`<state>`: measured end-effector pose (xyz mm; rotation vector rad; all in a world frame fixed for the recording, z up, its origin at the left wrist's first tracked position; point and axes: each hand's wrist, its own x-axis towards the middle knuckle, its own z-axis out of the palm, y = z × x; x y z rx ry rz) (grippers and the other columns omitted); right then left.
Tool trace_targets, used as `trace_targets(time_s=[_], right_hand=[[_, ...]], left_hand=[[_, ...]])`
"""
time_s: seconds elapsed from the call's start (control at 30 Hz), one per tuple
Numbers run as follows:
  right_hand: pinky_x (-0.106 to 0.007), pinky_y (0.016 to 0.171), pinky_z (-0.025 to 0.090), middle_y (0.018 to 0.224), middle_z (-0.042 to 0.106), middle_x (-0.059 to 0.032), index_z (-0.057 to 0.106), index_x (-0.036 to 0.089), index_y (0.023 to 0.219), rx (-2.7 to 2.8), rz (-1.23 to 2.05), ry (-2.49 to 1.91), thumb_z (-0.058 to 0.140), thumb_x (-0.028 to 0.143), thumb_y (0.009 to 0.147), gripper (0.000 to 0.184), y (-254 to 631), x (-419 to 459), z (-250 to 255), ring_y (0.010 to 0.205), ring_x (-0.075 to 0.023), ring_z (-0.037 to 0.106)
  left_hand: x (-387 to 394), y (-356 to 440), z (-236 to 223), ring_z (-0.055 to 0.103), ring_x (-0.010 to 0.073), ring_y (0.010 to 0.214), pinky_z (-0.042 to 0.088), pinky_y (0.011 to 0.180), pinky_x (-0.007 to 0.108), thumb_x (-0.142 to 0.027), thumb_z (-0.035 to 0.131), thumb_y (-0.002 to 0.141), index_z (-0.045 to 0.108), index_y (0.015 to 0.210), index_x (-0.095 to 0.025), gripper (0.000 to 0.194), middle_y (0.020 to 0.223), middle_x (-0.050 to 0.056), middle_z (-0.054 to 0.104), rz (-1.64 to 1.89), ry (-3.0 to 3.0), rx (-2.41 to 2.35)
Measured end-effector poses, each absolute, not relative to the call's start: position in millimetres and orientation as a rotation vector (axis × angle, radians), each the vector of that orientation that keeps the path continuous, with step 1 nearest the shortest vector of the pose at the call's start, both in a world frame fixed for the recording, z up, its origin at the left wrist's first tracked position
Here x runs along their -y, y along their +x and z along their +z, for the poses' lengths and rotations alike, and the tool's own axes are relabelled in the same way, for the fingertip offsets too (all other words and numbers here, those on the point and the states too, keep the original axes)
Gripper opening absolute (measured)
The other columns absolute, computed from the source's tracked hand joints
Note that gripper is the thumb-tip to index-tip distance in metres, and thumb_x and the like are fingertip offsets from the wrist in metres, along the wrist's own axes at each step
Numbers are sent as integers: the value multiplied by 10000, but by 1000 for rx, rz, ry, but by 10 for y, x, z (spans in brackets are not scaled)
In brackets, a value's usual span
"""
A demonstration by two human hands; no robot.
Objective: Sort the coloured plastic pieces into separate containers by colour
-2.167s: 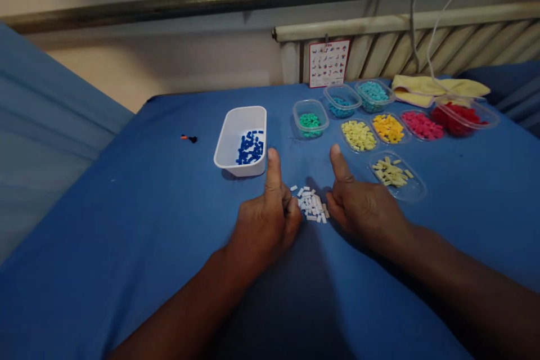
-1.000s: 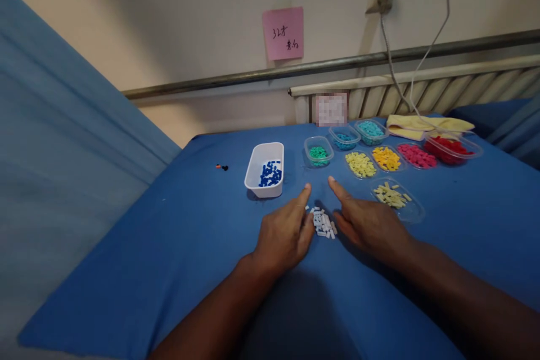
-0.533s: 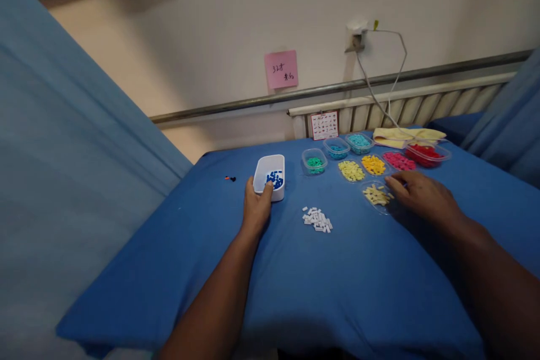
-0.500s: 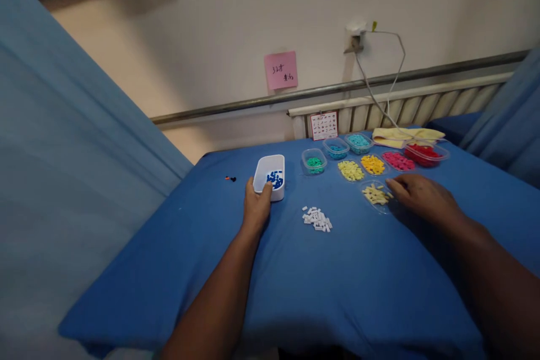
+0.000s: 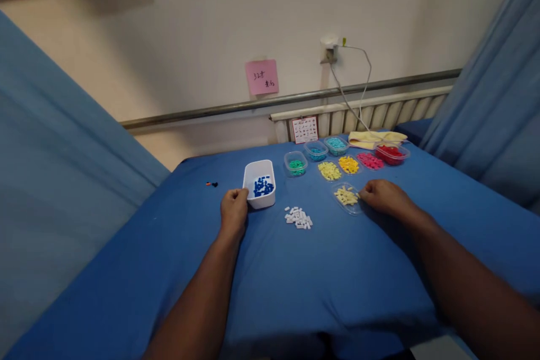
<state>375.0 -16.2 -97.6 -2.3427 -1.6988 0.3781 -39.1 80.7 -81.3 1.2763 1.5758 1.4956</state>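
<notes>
Resting at the near left corner of a white rectangular plastic tub (image 5: 263, 201), the left hand (image 5: 234, 208) has its fingers curled together, the thumb side against the rim; whether they clamp the plastic, I cannot tell. Small dark blue bricks (image 5: 263, 187) lie inside the tub, gathered toward its near right part.

At the other side, the right hand (image 5: 382, 196) has its thumb and forefinger drawn close together at the right edge of a shallow clear plastic tray (image 5: 353, 211) of pale cream bricks (image 5: 346, 197). The view does not show whether the fingertips pinch the tray, a brick or neither.

Between the hands, and nearer the person than the tray, a loose pile of white bricks (image 5: 298, 219) lies directly on the blue cloth (image 5: 287, 275). Beyond, clear containers hold green bricks (image 5: 296, 167), medium blue bricks (image 5: 317, 154), light blue bricks (image 5: 336, 145), pale yellow bricks (image 5: 329, 170), orange-yellow bricks (image 5: 349, 165), pink bricks (image 5: 370, 161) and red bricks (image 5: 390, 152). A folded pale yellow cloth (image 5: 371, 138) lies behind the red ones. Left of the tub is a tiny black and orange object (image 5: 215, 184), too small to identify.
</notes>
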Motion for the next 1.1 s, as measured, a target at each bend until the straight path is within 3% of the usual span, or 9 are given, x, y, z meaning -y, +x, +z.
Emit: trace_targets(time_s=[0.13, 0.23, 0.37, 0.57, 0.7, 0.83, 0.97, 1.1], right_hand=[[-344, 667, 387, 962, 825, -126, 794, 212, 910, 1700, 380, -2361, 539, 470, 1015, 377, 3741, 212, -911, 886, -284, 744], [-368, 685, 411, 1010, 824, -148, 807, 221, 971, 1770, 403, -2378, 476, 711, 1024, 595, 3706, 303, -850, 922, -323, 750], [-434, 776, 496, 1199, 779, -231, 775, 166, 1161, 1896, 246, -2424, 439, 951, 913, 889, 3576, 405, -839, 1115, -423, 728], [-459, 892, 543, 1216, 761, -259, 724, 116, 1248, 2022, 179, -2348, 590, 826, 928, 790, 3500, 355, -947, 1131, -416, 726], [-449, 941, 561, 1308, 752, -268, 688, 104, 1392, 1874, 288, -2240, 736, 772, 861, 854, 3558, 303, -1033, 1174, -412, 732], [-456, 1001, 565, 1352, 756, -207, 619, 157, 1538, 1674, 424, -2071, 869, 622, 798, 908, 3552, 269, -1111, 1206, -384, 730], [-408, 883, 611, 1169, 778, -147, 602, 137, 1555, 1469, 605, -1885, 886, 427, 756, 896, 3472, 205, -1159, 992, -310, 763], [-346, 722, 607, 1037, 764, -93, 589, 147, 1555, 1290, 842, -1686, 843, 350, 733, 884, 3424, 191, -1185, 834, -254, 741]], left_hand=[[-768, -360, -764, 552, 179, 712, 388, 629, 282, -412, 693, 709, 665, 732, -180, 235, 728, 18, 640, 1443, 1328, -1607], [-753, -340, -756, 548, 176, 723, 400, 647, 287, -404, 652, 734, 638, 723, -190, 214, 729, 6, 621, 1468, 1328, -1622], [-763, -336, -784, 552, 171, 738, 408, 659, 287, -397, 616, 769, 609, 743, -198, 201, 745, -6, 611, 1517, 1307, -1637], [-748, -315, -792, 569, 175, 744, 418, 664, 290, -388, 616, 784, 611, 739, -194, 199, 753, 0, 627, 1498, 1346, -1621], [-740, -306, -764, 582, 183, 740, 418, 645, 286, -410, 646, 764, 636, 790, -188, 224, 765, 11, 648, 1475, 1290, -1531], [-760, -314, -746, 594, 184, 739, 420, 650, 279, -436, 687, 737, 654, 852, -184, 279, 775, 8, 657, 1470, 1174, -1434], [-764, -314, -712, 593, 177, 762, 422, 666, 272, -426, 722, 697, 675, 908, -181, 327, 810, 0, 656, 1456, 1070, -1389], [-739, -308, -657, 609, 185, 800, 428, 655, 269, -400, 734, 661, 727, 1037, -177, 437, 881, 10, 678, 1421, 975, -1367]])
